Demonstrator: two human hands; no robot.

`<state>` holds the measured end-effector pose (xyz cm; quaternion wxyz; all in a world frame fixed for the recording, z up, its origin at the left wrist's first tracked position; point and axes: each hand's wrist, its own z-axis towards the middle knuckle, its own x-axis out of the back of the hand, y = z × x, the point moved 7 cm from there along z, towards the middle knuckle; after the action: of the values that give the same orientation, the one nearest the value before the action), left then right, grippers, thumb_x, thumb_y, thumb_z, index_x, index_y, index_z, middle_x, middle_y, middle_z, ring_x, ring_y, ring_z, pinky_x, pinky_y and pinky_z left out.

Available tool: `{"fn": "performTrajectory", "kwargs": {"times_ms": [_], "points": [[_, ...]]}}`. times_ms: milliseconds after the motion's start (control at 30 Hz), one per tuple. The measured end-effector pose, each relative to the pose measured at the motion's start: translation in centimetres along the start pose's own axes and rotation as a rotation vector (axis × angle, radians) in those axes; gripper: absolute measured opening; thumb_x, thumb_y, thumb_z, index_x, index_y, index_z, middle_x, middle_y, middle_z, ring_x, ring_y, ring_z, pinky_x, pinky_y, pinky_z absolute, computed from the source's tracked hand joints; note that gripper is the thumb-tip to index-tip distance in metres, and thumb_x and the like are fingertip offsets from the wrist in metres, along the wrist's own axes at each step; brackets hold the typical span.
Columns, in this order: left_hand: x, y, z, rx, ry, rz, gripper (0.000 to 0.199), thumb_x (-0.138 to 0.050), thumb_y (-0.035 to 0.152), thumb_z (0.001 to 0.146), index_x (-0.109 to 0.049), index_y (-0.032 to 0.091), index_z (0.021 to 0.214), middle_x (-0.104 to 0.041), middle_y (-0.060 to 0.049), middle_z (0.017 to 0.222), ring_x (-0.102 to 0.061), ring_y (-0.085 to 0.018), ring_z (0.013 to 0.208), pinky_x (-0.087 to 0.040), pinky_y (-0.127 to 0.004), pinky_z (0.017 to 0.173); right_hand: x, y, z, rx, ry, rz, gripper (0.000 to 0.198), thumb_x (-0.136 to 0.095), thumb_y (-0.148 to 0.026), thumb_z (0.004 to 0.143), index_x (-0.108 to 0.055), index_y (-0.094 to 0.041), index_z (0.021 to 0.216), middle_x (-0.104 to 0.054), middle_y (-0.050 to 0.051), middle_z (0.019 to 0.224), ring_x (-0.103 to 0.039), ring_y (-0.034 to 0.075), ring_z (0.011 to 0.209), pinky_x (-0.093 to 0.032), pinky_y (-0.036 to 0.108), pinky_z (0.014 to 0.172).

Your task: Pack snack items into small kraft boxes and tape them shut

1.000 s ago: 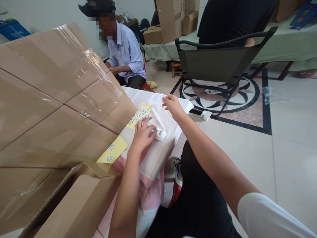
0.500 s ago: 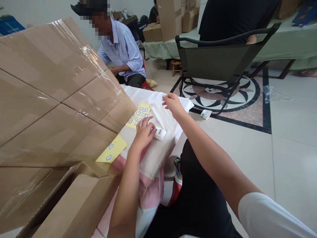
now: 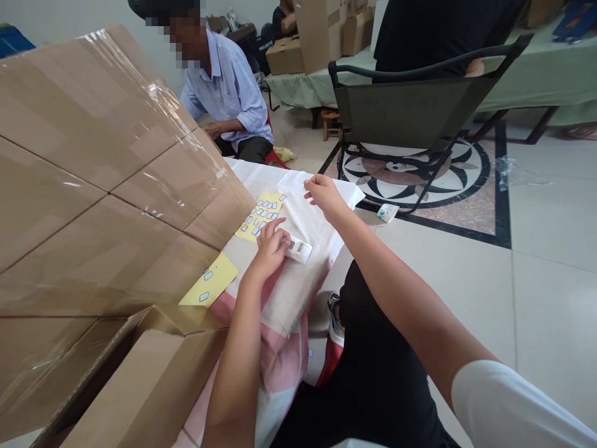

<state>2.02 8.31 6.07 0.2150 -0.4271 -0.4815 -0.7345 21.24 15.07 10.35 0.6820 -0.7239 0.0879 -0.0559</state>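
My left hand [image 3: 271,246] rests on the cloth-covered surface, thumb and finger closed on the near-left end of a small flat white piece with grey windows [image 3: 299,249]. Its exact kind cannot be made out. Beyond the fingers lies a yellow sheet with several pale blue-edged stickers [image 3: 262,214]. A second yellow sheet with a few such stickers [image 3: 211,281] is to the left of my left forearm. My right hand [image 3: 323,193] hovers over the far right part of the white cloth [image 3: 305,211], fingers pinched together. Whatever may be between them is too small to see.
Taped cardboard boxes [image 3: 107,186] wall off the left side, with an opened carton [image 3: 135,373] in front. A person in a light blue shirt [image 3: 231,81] sits beyond. A folding chair [image 3: 405,115] with another person stands ahead on the right.
The view has shifted slightly. My left hand stays on the white piece, and my right hand keeps its pinch in nearly the same place.
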Motion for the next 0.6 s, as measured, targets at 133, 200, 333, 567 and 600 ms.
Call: {"fn": "performTrajectory", "kwargs": {"times_ms": [133, 200, 333, 567, 600], "points": [[-0.1, 0.2, 0.0, 0.02, -0.025, -0.042, 0.011, -0.047, 0.025, 0.096, -0.056, 0.026, 0.09, -0.042, -0.003, 0.158, -0.029, -0.028, 0.149, -0.026, -0.06, 0.121, 0.1, 0.1, 0.0, 0.001, -0.005, 0.0, 0.031, -0.055, -0.018, 0.098, -0.042, -0.021, 0.07, -0.055, -0.002, 0.075, -0.059, 0.011, 0.068, -0.04, 0.025, 0.06], [-0.1, 0.6, 0.1, 0.02, -0.041, -0.059, 0.012, -0.047, 0.026, 0.097, -0.057, 0.026, 0.09, -0.042, -0.002, 0.158, -0.029, -0.028, 0.15, -0.026, -0.059, 0.122, 0.1, 0.2, 0.1, 0.004, -0.01, -0.002, 0.03, -0.055, -0.018, 0.098, -0.043, -0.021, 0.071, -0.055, -0.002, 0.076, -0.058, 0.011, 0.067, -0.041, 0.025, 0.062], [-0.4, 1.8, 0.2, 0.006, -0.067, -0.065, 0.012, -0.049, 0.028, 0.096, -0.058, 0.027, 0.091, -0.041, -0.001, 0.159, -0.028, -0.026, 0.15, -0.023, -0.056, 0.124, 0.1, 0.2, 0.1, 0.009, -0.018, -0.002, 0.03, -0.055, -0.018, 0.098, -0.043, -0.021, 0.071, -0.057, -0.001, 0.078, -0.058, 0.011, 0.067, -0.041, 0.027, 0.063], [-1.2, 2.5, 0.4, -0.007, -0.103, -0.028, 0.013, -0.048, 0.025, 0.095, -0.058, 0.025, 0.087, -0.042, 0.0, 0.158, -0.027, -0.027, 0.151, -0.02, -0.056, 0.124, 0.1, 0.2, -0.1, -0.005, -0.022, -0.025, 0.029, -0.054, -0.017, 0.098, -0.044, -0.021, 0.072, -0.055, -0.002, 0.075, -0.057, 0.012, 0.067, -0.04, 0.027, 0.062], [-1.2, 2.5, 0.4, -0.006, -0.101, -0.023, 0.013, -0.048, 0.025, 0.095, -0.058, 0.025, 0.087, -0.042, 0.0, 0.158, -0.027, -0.027, 0.151, -0.02, -0.056, 0.124, 0.1, 0.2, -0.1, -0.002, -0.023, -0.027, 0.029, -0.054, -0.018, 0.099, -0.043, -0.021, 0.072, -0.055, -0.002, 0.074, -0.057, 0.012, 0.067, -0.04, 0.027, 0.062]]}}
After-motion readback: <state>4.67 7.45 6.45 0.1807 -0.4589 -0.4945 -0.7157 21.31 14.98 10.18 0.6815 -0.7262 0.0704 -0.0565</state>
